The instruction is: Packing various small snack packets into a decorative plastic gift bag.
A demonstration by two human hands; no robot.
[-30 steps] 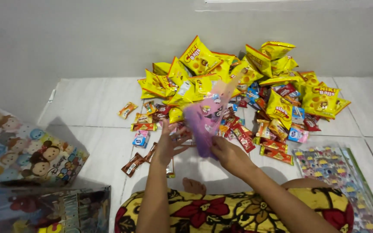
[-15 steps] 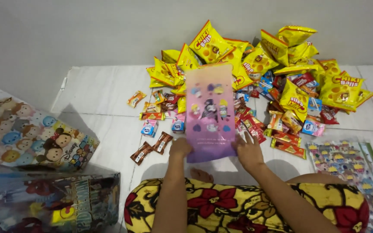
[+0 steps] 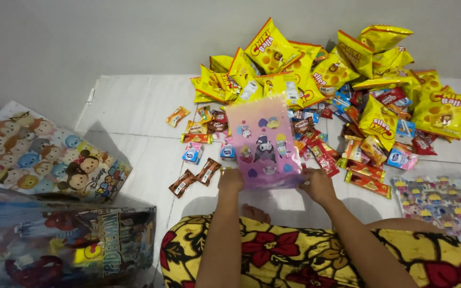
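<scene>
I hold a pink and purple plastic bag (image 3: 264,143) printed with small cartoon figures, upright and flat in front of me. My left hand (image 3: 231,180) grips its lower left corner and my right hand (image 3: 318,186) grips its lower right corner. Behind the bag lies a heap of yellow snack packets (image 3: 316,69) and several small wrapped sweets (image 3: 364,154) on the white floor. Two brown wrapped bars (image 3: 196,177) lie just left of my left hand.
A stack of cartoon-printed bags (image 3: 38,154) and a dark printed bag (image 3: 70,245) lie at the left. More patterned bags (image 3: 444,205) lie at the right. My lap is covered by yellow cloth with red flowers (image 3: 273,256). A grey wall (image 3: 108,37) rises behind.
The pink bag was turned edge-on among the sweets, held mostly by my right hand; now both hands hold it flat by its lower corners, closer to me. The view has shifted left.
</scene>
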